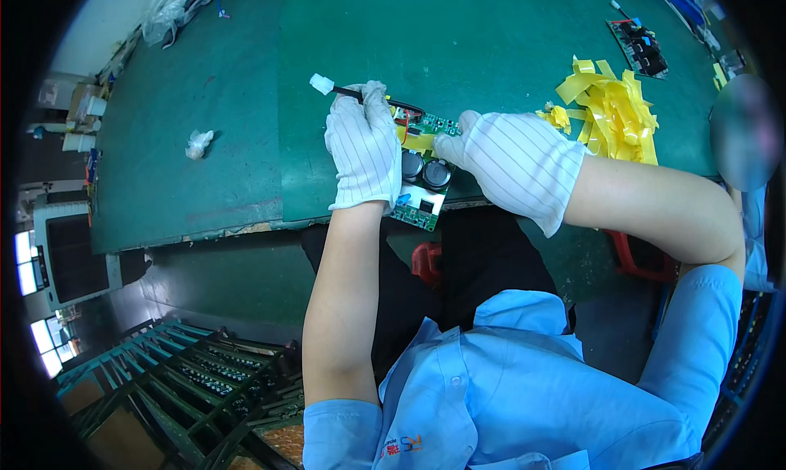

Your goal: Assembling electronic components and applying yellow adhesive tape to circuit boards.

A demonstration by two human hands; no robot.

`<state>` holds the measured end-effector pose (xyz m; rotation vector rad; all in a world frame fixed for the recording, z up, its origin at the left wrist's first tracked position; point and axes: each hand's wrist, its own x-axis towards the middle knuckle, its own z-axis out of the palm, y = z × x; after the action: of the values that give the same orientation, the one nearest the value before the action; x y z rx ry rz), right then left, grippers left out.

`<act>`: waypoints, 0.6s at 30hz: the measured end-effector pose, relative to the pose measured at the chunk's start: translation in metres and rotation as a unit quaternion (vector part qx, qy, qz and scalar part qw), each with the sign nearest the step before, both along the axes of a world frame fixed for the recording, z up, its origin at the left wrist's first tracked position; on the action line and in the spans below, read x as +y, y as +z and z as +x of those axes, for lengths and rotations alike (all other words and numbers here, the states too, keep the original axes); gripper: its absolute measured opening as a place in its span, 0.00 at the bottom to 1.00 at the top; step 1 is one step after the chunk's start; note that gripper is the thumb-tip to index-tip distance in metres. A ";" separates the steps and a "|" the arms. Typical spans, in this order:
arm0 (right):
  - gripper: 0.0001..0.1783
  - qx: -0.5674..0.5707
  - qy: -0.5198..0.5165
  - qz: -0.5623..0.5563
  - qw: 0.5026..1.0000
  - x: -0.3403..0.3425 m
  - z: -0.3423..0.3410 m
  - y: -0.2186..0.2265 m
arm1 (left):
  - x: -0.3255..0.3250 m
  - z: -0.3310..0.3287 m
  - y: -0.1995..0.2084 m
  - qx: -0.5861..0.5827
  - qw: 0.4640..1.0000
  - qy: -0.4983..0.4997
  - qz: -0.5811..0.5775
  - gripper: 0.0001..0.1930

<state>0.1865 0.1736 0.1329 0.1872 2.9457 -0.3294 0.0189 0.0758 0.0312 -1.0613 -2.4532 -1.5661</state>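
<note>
At the frame's upper centre, I'm holding one circuit board (419, 192) bearing two black cylinders (437, 174) in my left hand (363, 151), my right hand (514, 155), grip unclear remotely, touching one yellow tape strip (419, 142).

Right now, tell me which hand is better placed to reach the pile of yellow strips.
Right, I'd judge: the right hand, at the right side of the circuit board, is nearer the yellow pile; the left hand holds the board's left side.

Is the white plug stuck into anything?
No, it's out: the white plug pokes past the left hand on its black cable, tip free.
</note>
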 end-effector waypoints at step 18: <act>0.24 0.060 -0.073 0.117 0.989 0.034 0.080 0.034 | 0.001 0.005 0.008 0.017 1.000 0.015 -0.005 0.15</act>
<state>0.2664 0.2073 0.1673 0.4287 3.0922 -0.0117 0.0235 0.0772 0.0395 -1.0377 -2.4455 -1.5160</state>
